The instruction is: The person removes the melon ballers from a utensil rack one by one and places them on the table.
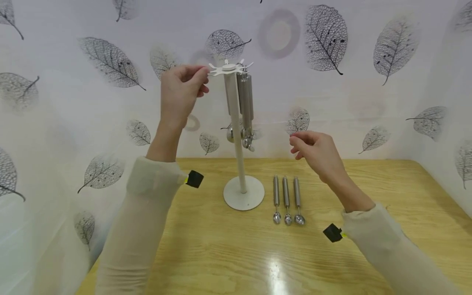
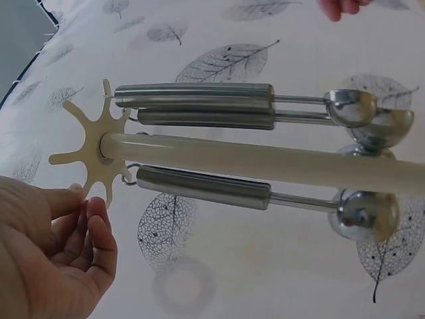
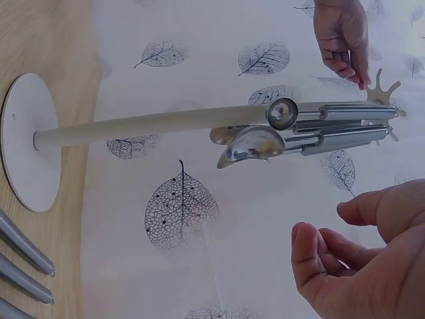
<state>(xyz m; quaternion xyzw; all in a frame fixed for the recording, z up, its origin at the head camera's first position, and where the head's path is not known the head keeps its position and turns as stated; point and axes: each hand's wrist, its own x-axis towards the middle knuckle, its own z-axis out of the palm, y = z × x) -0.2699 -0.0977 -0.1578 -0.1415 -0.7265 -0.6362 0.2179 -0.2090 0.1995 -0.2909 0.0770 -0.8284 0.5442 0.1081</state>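
A white stand (image 1: 239, 155) with a star-shaped hook top stands on the table. Several steel-handled scoops (image 2: 206, 186) hang from its hooks, bowls down, on the side away from my left hand. My left hand (image 1: 179, 92) pinches the tip of one hook prong (image 2: 76, 189) between thumb and fingers. To the right of the stand, my right hand (image 1: 320, 155) is raised in the air with loosely bent fingers. Nothing is between its thumb and fingertips (image 3: 305, 239).
Three steel scoops (image 1: 286, 196) lie side by side on the wooden table (image 1: 206, 254), right of the stand's round base (image 1: 232, 198), handles pointing away. A leaf-patterned white curtain (image 1: 280, 94) hangs behind the table and along its sides.
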